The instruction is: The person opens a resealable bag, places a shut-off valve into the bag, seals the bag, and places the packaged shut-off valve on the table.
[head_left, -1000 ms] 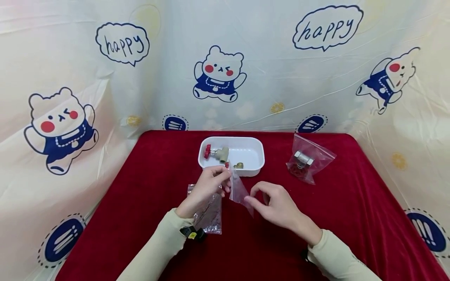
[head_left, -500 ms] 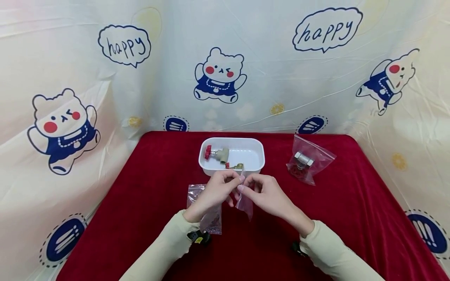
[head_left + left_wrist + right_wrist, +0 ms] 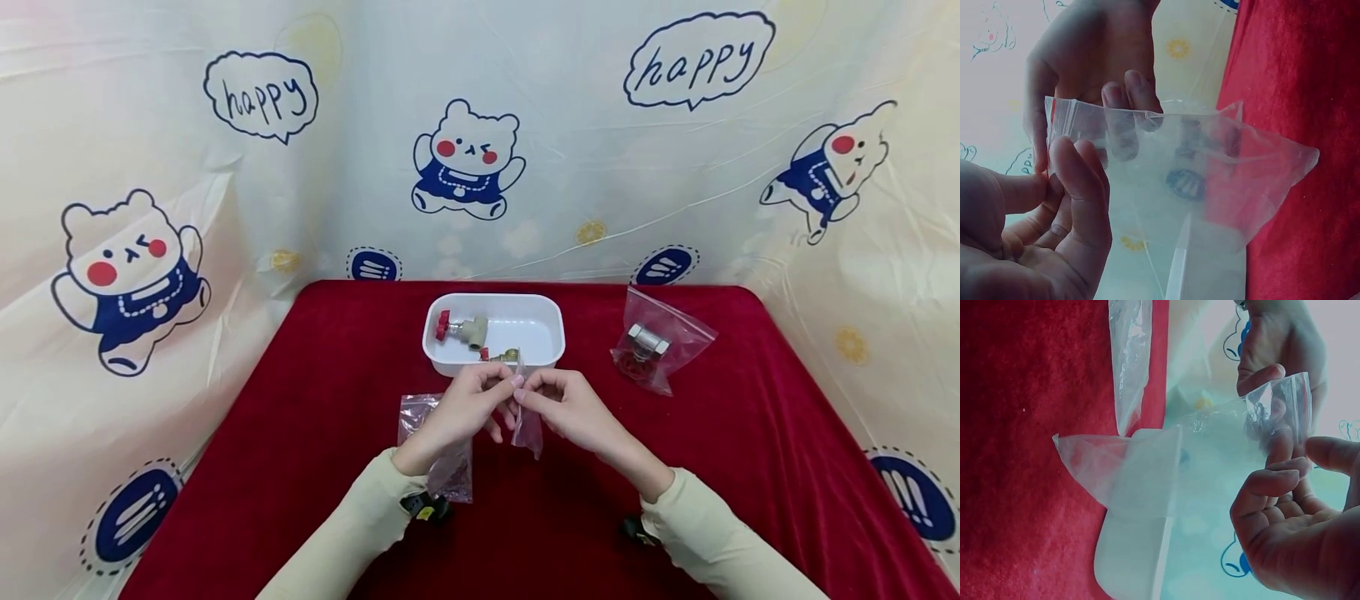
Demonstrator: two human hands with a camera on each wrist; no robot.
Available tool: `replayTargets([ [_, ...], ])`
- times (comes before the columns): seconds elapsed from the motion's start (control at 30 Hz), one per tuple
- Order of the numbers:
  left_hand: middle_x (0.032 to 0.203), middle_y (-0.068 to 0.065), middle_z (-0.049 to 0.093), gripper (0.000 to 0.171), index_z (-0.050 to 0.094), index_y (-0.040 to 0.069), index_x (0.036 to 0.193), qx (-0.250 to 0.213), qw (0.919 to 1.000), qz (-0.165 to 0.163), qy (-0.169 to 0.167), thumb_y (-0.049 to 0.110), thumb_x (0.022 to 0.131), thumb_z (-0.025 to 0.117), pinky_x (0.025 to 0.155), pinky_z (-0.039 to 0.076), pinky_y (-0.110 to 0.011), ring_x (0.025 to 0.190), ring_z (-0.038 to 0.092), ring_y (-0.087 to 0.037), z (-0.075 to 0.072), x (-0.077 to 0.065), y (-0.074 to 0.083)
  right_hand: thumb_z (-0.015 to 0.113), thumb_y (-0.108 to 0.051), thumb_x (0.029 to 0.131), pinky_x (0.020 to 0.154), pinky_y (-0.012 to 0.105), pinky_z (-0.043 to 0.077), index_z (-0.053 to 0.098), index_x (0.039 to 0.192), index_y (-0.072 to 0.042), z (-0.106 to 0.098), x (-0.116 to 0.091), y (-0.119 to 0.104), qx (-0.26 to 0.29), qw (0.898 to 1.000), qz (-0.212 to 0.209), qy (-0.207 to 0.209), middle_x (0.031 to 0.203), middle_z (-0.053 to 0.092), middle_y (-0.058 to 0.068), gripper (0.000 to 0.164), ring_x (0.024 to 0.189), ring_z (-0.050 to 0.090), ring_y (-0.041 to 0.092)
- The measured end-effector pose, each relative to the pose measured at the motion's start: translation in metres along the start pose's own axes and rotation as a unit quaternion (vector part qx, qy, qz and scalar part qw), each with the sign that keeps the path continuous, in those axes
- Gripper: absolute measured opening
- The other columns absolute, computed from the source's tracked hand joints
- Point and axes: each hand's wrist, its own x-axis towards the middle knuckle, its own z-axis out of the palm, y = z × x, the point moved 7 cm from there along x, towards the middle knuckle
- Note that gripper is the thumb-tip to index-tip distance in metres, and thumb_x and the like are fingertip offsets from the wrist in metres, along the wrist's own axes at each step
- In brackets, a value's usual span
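My left hand [image 3: 468, 408] and right hand [image 3: 573, 412] meet in front of the white tray. Between them is a small clear zip-lock bag [image 3: 529, 433], with a red line along its zip edge. In the left wrist view, the left thumb and forefinger pinch the bag [image 3: 1260, 181] at that edge, and its body spreads away from the fingers, with nothing inside. The right thumb and forefinger pinch the same edge close beside them, as the right wrist view shows. Partly under the left wrist, another clear zip-lock bag [image 3: 453, 482] lies flat on the red cloth.
The white tray [image 3: 536, 304] holds a grey valve [image 3: 474, 331] with a red handle and a small brass fitting [image 3: 512, 355] with a red part. To the right lies a clear bag [image 3: 686, 333] containing a metal valve [image 3: 647, 340] with a red handwheel.
The left hand has moved right and the right hand left and slightly up, so both now meet at the bag's zip edge. Since half a second ago the hands have barely shifted.
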Motion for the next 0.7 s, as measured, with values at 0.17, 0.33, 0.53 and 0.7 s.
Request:
replayTargets([
  [0.17, 0.075, -0.010, 0.066, 0.026, 0.061, -0.003, 0.097, -0.006, 0.9998, 0.000, -0.020, 0.011, 0.113, 0.048, 0.046, 0.054, -0.031, 0.062, 0.065, -0.022, 0.0034, -0.0001, 0.0005, 0.069, -0.016, 0.103, 0.051, 0.025, 0.039, 0.071, 0.097, -0.002, 0.0000, 0.0001, 0.0025, 0.000, 1.000, 0.012, 0.000, 0.065, 0.051, 0.001, 0.015, 0.055, 0.045, 0.014],
  [0.33, 0.078, -0.011, 0.066, 0.024, 0.061, -0.004, 0.099, -0.017, 0.9994, -0.007, -0.028, 0.012, 0.112, 0.049, 0.047, 0.055, -0.031, 0.064, 0.066, -0.023, 0.0049, -0.0008, -0.0014, 0.068, -0.017, 0.103, 0.050, 0.025, 0.038, 0.071, 0.097, -0.001, -0.0012, 0.0001, 0.0061, 0.007, 1.000, 0.019, 0.001, 0.064, 0.050, 0.001, 0.017, 0.054, 0.044, 0.013],
  [0.53, 0.082, -0.013, 0.068, 0.022, 0.064, -0.007, 0.100, -0.019, 0.9989, 0.005, -0.042, 0.008, 0.109, 0.052, 0.048, 0.055, -0.031, 0.067, 0.067, -0.025, 0.0042, -0.0022, 0.0019, 0.066, -0.018, 0.104, 0.049, 0.025, 0.039, 0.070, 0.096, 0.000, -0.0028, -0.0006, 0.0088, 0.017, 1.000, 0.021, -0.006, 0.063, 0.050, 0.003, 0.020, 0.053, 0.044, 0.012],
  [0.7, 0.084, -0.016, 0.069, 0.019, 0.067, -0.006, 0.100, 0.011, 0.9988, 0.013, -0.045, 0.006, 0.108, 0.054, 0.048, 0.056, -0.032, 0.067, 0.066, -0.020, 0.0034, -0.0008, 0.0026, 0.063, -0.013, 0.104, 0.049, 0.025, 0.037, 0.071, 0.094, 0.001, -0.0035, -0.0002, 0.0090, 0.014, 1.000, 0.012, -0.008, 0.060, 0.047, 0.002, 0.019, 0.051, 0.043, 0.012],
])
